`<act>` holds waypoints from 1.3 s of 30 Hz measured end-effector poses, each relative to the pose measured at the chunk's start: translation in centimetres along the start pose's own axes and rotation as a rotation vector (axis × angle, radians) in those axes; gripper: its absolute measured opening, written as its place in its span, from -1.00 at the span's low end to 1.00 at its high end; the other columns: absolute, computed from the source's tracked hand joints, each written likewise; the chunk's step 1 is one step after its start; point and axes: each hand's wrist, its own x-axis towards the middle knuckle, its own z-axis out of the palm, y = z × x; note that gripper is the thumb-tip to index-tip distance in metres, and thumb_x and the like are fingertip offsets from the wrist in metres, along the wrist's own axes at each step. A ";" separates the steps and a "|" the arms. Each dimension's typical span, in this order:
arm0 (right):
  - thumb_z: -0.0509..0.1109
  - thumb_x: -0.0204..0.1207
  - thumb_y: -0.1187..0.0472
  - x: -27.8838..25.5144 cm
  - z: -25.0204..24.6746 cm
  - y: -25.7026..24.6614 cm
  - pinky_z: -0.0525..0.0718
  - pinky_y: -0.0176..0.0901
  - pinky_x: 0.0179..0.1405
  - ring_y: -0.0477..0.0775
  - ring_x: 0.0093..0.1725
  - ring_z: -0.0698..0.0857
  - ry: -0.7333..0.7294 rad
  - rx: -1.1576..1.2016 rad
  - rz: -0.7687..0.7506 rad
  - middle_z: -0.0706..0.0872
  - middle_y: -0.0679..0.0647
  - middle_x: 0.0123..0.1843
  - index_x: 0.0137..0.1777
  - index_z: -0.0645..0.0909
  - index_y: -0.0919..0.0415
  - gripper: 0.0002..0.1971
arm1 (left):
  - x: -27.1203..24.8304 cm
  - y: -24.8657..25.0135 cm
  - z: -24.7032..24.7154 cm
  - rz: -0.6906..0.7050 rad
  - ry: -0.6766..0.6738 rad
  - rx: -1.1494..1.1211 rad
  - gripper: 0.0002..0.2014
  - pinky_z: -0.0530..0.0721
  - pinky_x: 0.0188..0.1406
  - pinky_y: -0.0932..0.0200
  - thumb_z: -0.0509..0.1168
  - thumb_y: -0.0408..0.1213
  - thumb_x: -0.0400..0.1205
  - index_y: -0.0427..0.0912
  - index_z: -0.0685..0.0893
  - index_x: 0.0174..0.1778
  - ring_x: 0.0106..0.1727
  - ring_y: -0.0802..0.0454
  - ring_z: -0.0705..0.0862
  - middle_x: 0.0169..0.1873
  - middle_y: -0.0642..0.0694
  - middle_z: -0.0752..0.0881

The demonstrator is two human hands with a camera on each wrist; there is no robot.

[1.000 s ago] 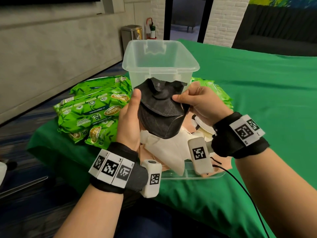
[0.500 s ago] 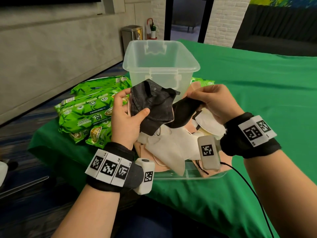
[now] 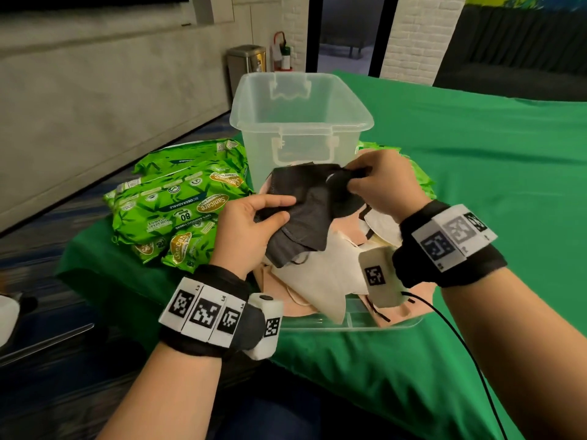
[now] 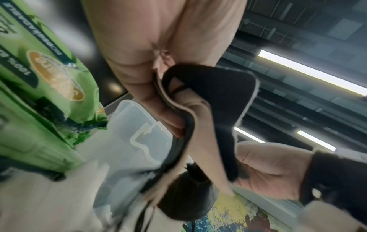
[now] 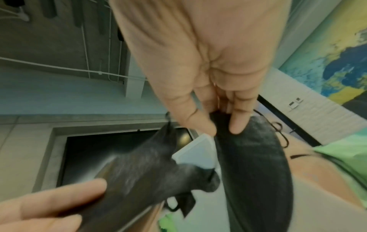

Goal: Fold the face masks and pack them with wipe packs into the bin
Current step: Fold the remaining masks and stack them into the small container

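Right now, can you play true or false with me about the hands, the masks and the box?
1. Both hands hold a dark mask. True: the left hand and the right hand each pinch it.
2. The clear bin is full of wipe packs. False: no wipe packs are in it.
3. The green wipe packs lie left of the bin. True.
4. The cloth on the table is red. False: it is green.
5. White masks lie under the hands. True.
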 end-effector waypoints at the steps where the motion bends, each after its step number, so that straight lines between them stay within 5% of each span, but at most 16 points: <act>1: 0.36 0.36 0.36 0.0 -0.4 0.2 0.47 -0.32 -0.08 0.17 0.11 0.67 0.065 0.014 0.008 0.77 0.18 0.06 0.10 0.73 0.24 -0.69 | 0.1 -0.2 -0.2 -0.008 0.007 0.015 -0.62 0.45 0.05 0.63 0.36 -0.62 0.48 -0.02 0.72 -0.01 0.00 0.68 0.56 0.09 0.21 0.60; 4: 0.34 0.38 0.34 -0.1 -1.6 -0.1 0.60 -0.22 0.14 0.08 0.08 0.68 0.277 0.165 -0.089 0.75 0.08 0.05 0.12 0.73 0.17 -0.67 | 0.3 -0.5 -0.3 -0.042 0.032 0.041 -0.67 0.47 0.27 0.48 0.35 -0.56 0.51 -0.05 0.71 0.06 0.18 0.55 0.52 0.21 0.01 0.58; 6: 0.34 0.40 0.35 -0.5 -1.9 -0.9 0.66 -0.16 0.10 0.01 -0.03 0.70 0.298 0.303 -0.233 0.73 -0.02 -0.08 0.06 0.76 0.14 -0.71 | 0.4 -0.5 0.2 -0.079 0.065 0.026 -0.76 0.56 0.34 0.20 0.36 -0.47 0.55 -0.04 0.74 0.00 0.16 0.29 0.65 0.08 -0.02 0.72; 9: 0.36 0.39 0.39 -1.3 -1.3 -1.6 0.65 -0.23 -0.09 -0.08 -0.22 0.68 0.126 0.344 -0.421 0.72 -0.09 -0.22 -0.03 0.75 0.06 -0.73 | 0.4 0.1 0.7 -0.134 0.121 -0.048 -0.88 0.62 0.21 0.06 0.33 -0.20 0.60 -0.01 0.79 -0.16 -0.01 0.20 0.72 -0.21 0.10 0.80; 12: 0.41 0.36 0.31 -1.8 -0.3 -1.5 0.58 -0.35 -0.09 -0.33 -0.31 0.64 -0.082 0.239 -0.490 0.75 -0.16 -0.25 -0.09 0.74 -0.08 -0.75 | 0.5 0.3 0.4 -0.181 0.151 -0.139 -0.46 0.58 0.19 -0.14 0.29 0.36 0.37 -0.11 0.73 -0.23 0.00 -0.03 0.69 -0.12 -0.11 0.75; 14: 0.46 0.38 0.38 -2.2 0.3 -1.5 0.49 -0.54 -0.08 -0.43 -0.29 0.61 -0.210 0.197 -0.512 0.78 -0.13 -0.21 -0.06 0.77 0.00 -0.74 | 0.5 0.5 0.2 -0.198 0.127 -0.230 -0.34 0.55 0.22 -0.18 0.30 0.47 0.26 -0.13 0.77 -0.22 0.06 -0.20 0.71 -0.04 -0.26 0.76; 16: 0.45 0.40 0.43 -2.8 0.5 -1.6 0.51 -0.53 -0.01 -0.37 -0.19 0.65 -0.327 0.197 -0.520 0.80 -0.07 -0.13 -0.03 0.77 0.03 -0.72 | 0.2 1.0 0.2 -0.177 0.116 -0.246 -0.57 0.59 0.19 -0.13 0.36 0.25 0.37 -0.07 0.82 -0.24 0.06 -0.20 0.73 -0.06 -0.28 0.78; 18: 0.40 0.42 0.43 -3.1 0.4 -1.7 0.63 -0.34 0.07 -0.24 -0.10 0.71 -0.409 0.291 -0.483 0.80 -0.02 -0.09 -0.06 0.73 -0.04 -0.69 | 0.2 1.0 0.3 -0.122 0.100 -0.177 -0.89 0.64 0.12 0.00 0.39 -0.18 0.53 -0.09 0.81 -0.14 -0.03 -0.05 0.73 -0.15 -0.18 0.79; 21: 0.31 0.38 0.39 -2.8 0.2 -1.8 0.69 -0.22 0.04 -0.09 -0.14 0.72 -0.264 0.638 -0.299 0.78 0.08 -0.18 -0.18 0.71 0.11 -0.80 | 0.1 0.7 0.1 -0.057 0.108 -0.099 -0.74 0.66 0.03 0.27 0.33 -0.53 0.55 -0.10 0.70 0.04 -0.10 0.22 0.73 -0.14 0.01 0.77; 24: 0.36 0.48 0.35 -1.4 0.0 -1.0 0.63 -0.19 -0.06 -0.04 -0.19 0.67 0.005 0.517 -0.172 0.72 0.08 -0.14 -0.12 0.65 0.15 -0.90 | 0.0 0.9 0.0 -0.026 0.115 -0.081 -0.70 0.68 0.11 0.23 0.32 -0.53 0.56 -0.11 0.65 0.13 0.00 0.11 0.73 -0.05 -0.09 0.76; 27: 0.51 0.41 0.15 -0.7 0.3 -0.4 0.56 -0.09 -0.02 0.10 -0.06 0.59 -0.125 0.363 -0.092 0.65 -0.02 -0.18 -0.08 0.59 -0.03 -0.84 | 0.0 1.3 0.2 -0.028 0.099 -0.117 -0.73 0.67 0.18 0.15 0.31 -0.53 0.57 -0.13 0.67 0.11 0.07 0.02 0.73 -0.02 -0.11 0.76; 30: 0.58 0.30 0.31 -0.9 0.2 -0.6 0.43 -0.20 -0.31 -0.03 -0.36 0.47 -0.107 0.399 -0.113 0.54 0.00 -0.42 -0.35 0.55 0.15 -0.78 | -0.2 1.6 0.4 -0.035 0.082 -0.148 -0.76 0.67 0.13 0.25 0.30 -0.54 0.57 -0.13 0.70 0.04 -0.01 0.16 0.73 -0.08 -0.01 0.76; 34: 0.55 0.30 0.45 -0.8 -0.9 -0.4 0.45 -0.43 -0.50 -0.18 -0.61 0.54 -0.032 0.529 -0.081 0.62 -0.11 -0.63 -0.34 0.61 0.24 -0.82 | -0.1 1.3 0.2 -0.067 0.102 -0.151 -0.79 0.68 0.05 0.32 0.32 -0.49 0.57 -0.15 0.70 0.04 -0.12 0.26 0.72 -0.12 0.03 0.76; 39: 0.47 0.36 0.49 -0.3 -1.8 0.1 0.59 -0.13 -0.40 0.01 -0.44 0.60 0.039 0.569 0.005 0.63 0.10 -0.43 -0.38 0.52 0.18 -0.74 | 0.3 1.4 0.0 -0.112 0.107 -0.226 -0.74 0.64 0.04 0.35 0.26 -0.53 0.58 -0.06 0.73 -0.09 -0.06 0.26 0.72 -0.13 0.08 0.76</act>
